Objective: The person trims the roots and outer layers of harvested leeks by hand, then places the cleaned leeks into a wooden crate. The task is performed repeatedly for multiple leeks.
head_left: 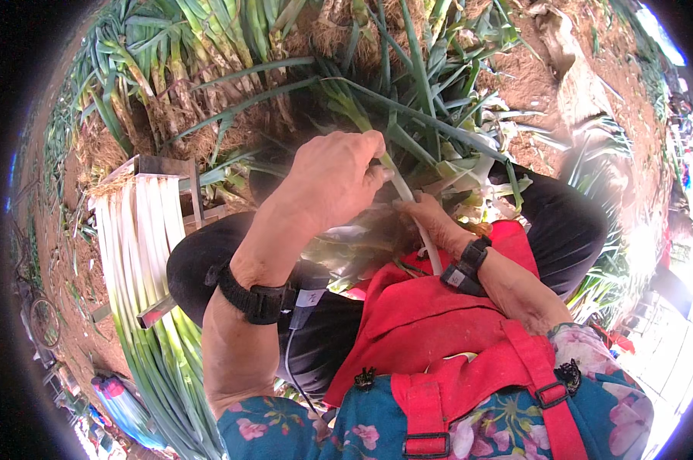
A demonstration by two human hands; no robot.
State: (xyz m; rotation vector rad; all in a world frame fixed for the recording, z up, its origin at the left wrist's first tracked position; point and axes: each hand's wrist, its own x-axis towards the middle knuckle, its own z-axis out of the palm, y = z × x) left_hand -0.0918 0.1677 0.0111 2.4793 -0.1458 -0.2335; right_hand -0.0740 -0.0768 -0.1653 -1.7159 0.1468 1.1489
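Observation:
A single long green onion (401, 185) slants across my lap, its green leaves pointing away from me and its white end over my red apron (444, 310). My left hand (340, 172) pinches it between thumb and fingers near where the white turns green. Lower down, my right hand (430, 221) has its fingers around the white shaft. Its long leaves (432, 123) spread out beyond my hands among other foliage. Pale peeled skins (346, 241) lie between my knees, partly hidden by my arms.
Left of my knee, cleaned green onions (142, 230) lie in a metal frame (162, 165). Unpeeled onions with roots and soil (179, 80) stand in front. Loose leaves (596, 144) lie on bare soil (524, 75) at right. A wrapped bundle (126, 411) lies at lower left.

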